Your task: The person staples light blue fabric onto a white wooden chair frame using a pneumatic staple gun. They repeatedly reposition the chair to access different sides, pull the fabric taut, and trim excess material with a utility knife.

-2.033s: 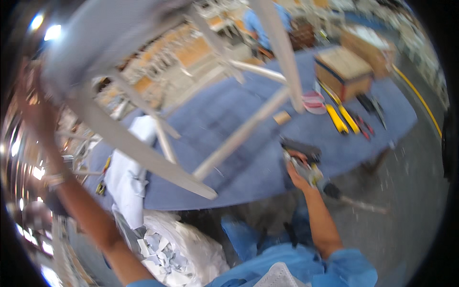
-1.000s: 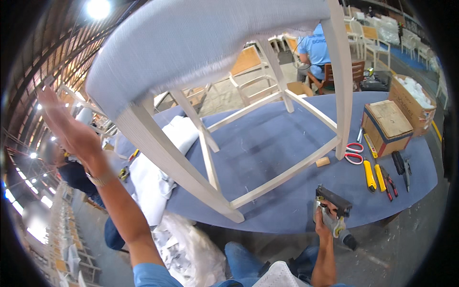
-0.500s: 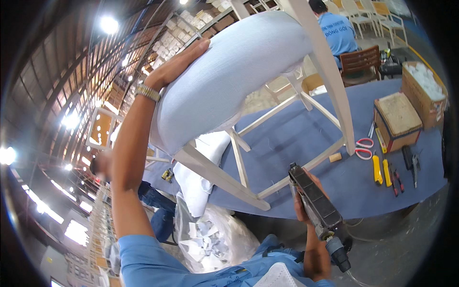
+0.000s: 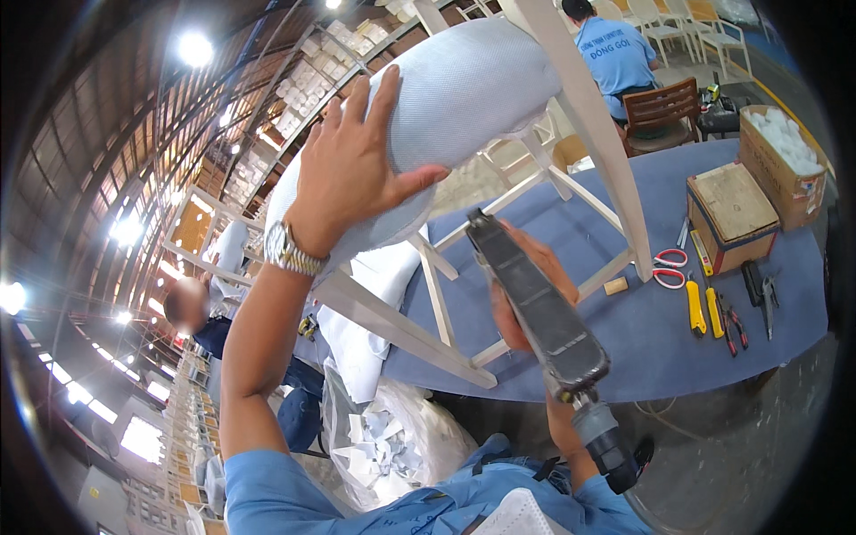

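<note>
A white-framed chair with a light blue padded seat is tipped up over the blue table. My left hand lies flat on the padded seat, fingers spread, a metal watch on the wrist. My right hand grips a dark pneumatic staple gun, raised just below the seat with its hose fitting pointing down toward me.
On the table lie red-handled scissors, yellow cutters, pliers, a small wooden block and two boxes. A clear bag of scraps sits by my knees. Other people work at the left and beyond the table.
The chair has swung closer and tipped further. My left hand has moved from the seat's edge onto its padded face, and my right hand has lifted the staple gun up toward the seat.
</note>
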Available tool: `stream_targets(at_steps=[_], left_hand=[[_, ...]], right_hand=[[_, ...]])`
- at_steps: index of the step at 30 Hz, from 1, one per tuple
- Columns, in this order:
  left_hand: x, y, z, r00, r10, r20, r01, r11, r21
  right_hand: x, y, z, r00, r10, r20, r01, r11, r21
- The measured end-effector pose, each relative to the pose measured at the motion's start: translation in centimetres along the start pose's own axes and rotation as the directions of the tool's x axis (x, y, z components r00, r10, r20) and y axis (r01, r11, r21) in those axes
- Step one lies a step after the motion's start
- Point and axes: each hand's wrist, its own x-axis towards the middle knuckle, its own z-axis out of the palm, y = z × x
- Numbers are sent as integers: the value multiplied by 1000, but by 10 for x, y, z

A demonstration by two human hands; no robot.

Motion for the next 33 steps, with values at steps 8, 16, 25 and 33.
stream_targets(at_steps=[8,16,25,33], left_hand=[[-36,29,13,991,-108,-77,122,972,200],[-41,35,25,983,-141,-121,154,982,111],[-41,39,28,983,-161,-88,178,952,248],[-45,28,36,989,-93,-112,129,916,380]], right_hand=[[-4,29,40,998,63,18,-63,998,6],[1,44,48,998,67,14,-67,998,-5],[3,48,50,998,47,39,-47,999,-14],[4,41,56,996,-5,90,2,999,42]])
